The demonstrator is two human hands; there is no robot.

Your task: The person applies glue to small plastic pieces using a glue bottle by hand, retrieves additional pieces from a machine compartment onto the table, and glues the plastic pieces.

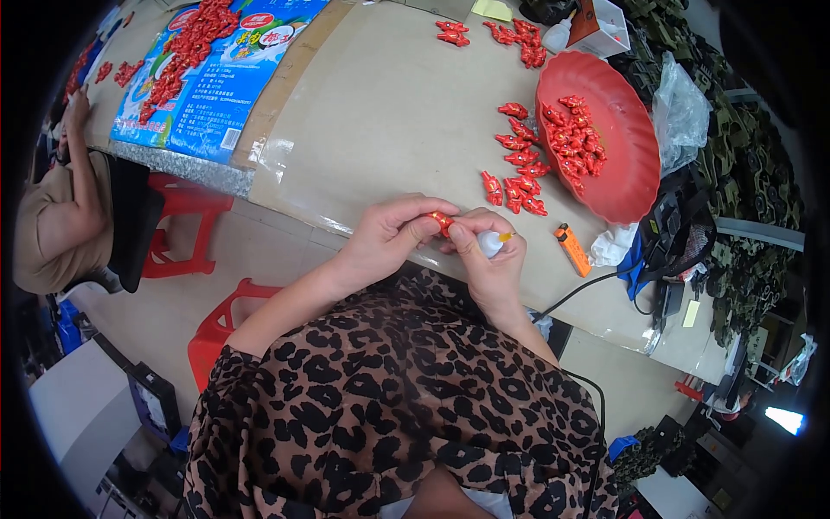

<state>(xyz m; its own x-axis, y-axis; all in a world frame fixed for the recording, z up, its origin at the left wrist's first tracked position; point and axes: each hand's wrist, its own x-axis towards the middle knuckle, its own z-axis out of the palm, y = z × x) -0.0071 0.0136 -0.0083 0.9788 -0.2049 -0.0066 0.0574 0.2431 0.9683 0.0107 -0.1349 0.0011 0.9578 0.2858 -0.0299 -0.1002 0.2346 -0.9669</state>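
Near the table's front edge, my left hand (386,232) is closed, with a small glossy red figure piece (441,223) pinched between its thumb and fingertips. My right hand (491,270) sits close against it, its thumb by the red piece. In that hand is a small white squeeze bottle (489,244) with a yellow nozzle tip, which looks like a glue bottle. Beyond the hands, several similar red pieces (521,159) lie in loose rows on the table. More are heaped inside a red scalloped bowl (635,186) to their right.
An orange lighter (571,250) and crumpled white tissue (614,244) lie right of my hands. A clear plastic bag (680,112) and white box (601,30) flank the bowl. Far left, red pieces cover a blue printed sheet (203,112); another person's arm (80,164) reaches there. Red stools (212,333) stand below.
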